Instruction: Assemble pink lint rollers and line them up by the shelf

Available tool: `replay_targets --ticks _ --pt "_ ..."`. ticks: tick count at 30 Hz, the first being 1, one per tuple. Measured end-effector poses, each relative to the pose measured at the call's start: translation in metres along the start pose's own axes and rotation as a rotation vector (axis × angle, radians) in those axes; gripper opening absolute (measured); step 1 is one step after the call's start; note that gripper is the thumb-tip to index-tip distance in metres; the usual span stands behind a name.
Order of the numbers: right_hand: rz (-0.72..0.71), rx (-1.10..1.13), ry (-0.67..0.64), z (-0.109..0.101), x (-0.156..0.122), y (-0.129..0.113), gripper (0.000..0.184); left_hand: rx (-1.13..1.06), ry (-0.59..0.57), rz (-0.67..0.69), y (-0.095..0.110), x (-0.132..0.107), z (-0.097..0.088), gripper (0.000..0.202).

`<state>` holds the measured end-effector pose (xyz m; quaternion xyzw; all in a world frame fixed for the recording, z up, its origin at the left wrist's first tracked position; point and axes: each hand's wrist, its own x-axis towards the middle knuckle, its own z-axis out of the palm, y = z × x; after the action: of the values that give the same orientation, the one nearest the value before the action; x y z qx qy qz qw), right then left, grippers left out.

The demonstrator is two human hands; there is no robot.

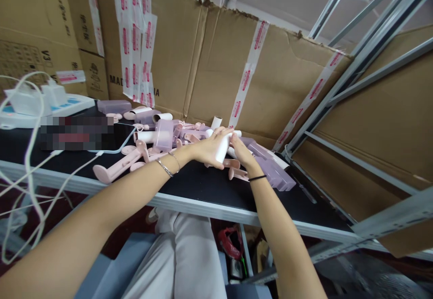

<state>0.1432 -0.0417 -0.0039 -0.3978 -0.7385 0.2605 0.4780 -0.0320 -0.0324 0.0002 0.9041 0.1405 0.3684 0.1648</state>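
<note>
A white tube [223,148] is held tilted between my two hands, above the black tabletop. My left hand [210,147] is wrapped along its left side, with the thumb low near the tube's bottom end. From the right, my right hand [241,149] presses its fingers against the upper part of the tube; some fingertips are hidden. Pink plastic holder parts [238,173] lie just beneath my hands. Behind and to the left is a heap of pink parts, white tubes and translucent lilac boxes [164,134]. More lilac boxes [274,172] lie right of my right wrist.
A tablet-like device [117,137], partly blurred, lies left on the table. Beside it are a white power strip [76,105] and loose white cables [32,152]. Taped cardboard [216,64] walls the back. A metal frame [363,75] rises at the right.
</note>
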Motion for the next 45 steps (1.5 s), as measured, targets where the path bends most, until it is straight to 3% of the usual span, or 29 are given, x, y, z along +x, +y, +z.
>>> replay_targets --ticks 2,4,7,9,11,14,16,18,21,25,33,37,45 --pt "0.013 -0.154 0.025 -0.007 -0.001 0.001 0.053 -0.014 0.109 -0.055 0.001 0.002 -0.006 0.119" --pt "0.030 -0.361 -0.031 -0.011 -0.003 0.002 0.044 -0.044 0.255 -0.109 0.001 0.004 -0.014 0.120" --pt "0.054 -0.642 -0.293 -0.007 -0.006 0.000 0.037 -0.155 0.415 -0.166 -0.002 0.004 -0.023 0.121" --pt "0.043 -0.780 -0.398 0.001 -0.008 -0.002 0.027 -0.315 0.462 -0.203 -0.004 0.004 -0.025 0.120" --pt "0.013 -0.909 -0.400 0.010 -0.010 -0.006 0.014 -0.521 0.477 -0.245 -0.004 0.004 -0.024 0.119" --pt "-0.009 -1.010 -0.311 0.012 -0.011 -0.014 0.013 -0.758 0.522 -0.282 0.000 0.006 -0.022 0.115" --pt "0.021 -0.986 -0.165 0.006 -0.011 -0.019 0.015 -0.820 0.571 -0.291 0.003 0.007 -0.022 0.108" --pt "0.068 -0.887 0.061 -0.002 -0.010 -0.022 0.020 -0.817 0.608 -0.307 0.004 0.007 -0.022 0.098" --pt "0.132 -0.575 0.298 -0.005 -0.009 -0.023 0.031 -0.724 0.644 -0.323 0.003 0.006 -0.018 0.087" --pt "0.200 -0.212 0.225 0.010 -0.006 -0.021 0.042 -0.558 0.614 -0.278 -0.002 0.006 -0.009 0.088" --pt "0.155 0.037 0.272 0.031 -0.004 -0.016 0.049 -0.371 0.440 -0.147 0.003 0.006 -0.009 0.075" --pt "0.032 -0.002 0.235 0.035 -0.006 -0.017 0.055 -0.339 0.502 -0.199 0.006 0.008 -0.004 0.077" --pt "0.101 0.058 0.108 0.037 -0.008 -0.022 0.061 -0.542 0.634 -0.374 0.009 0.008 -0.003 0.070"
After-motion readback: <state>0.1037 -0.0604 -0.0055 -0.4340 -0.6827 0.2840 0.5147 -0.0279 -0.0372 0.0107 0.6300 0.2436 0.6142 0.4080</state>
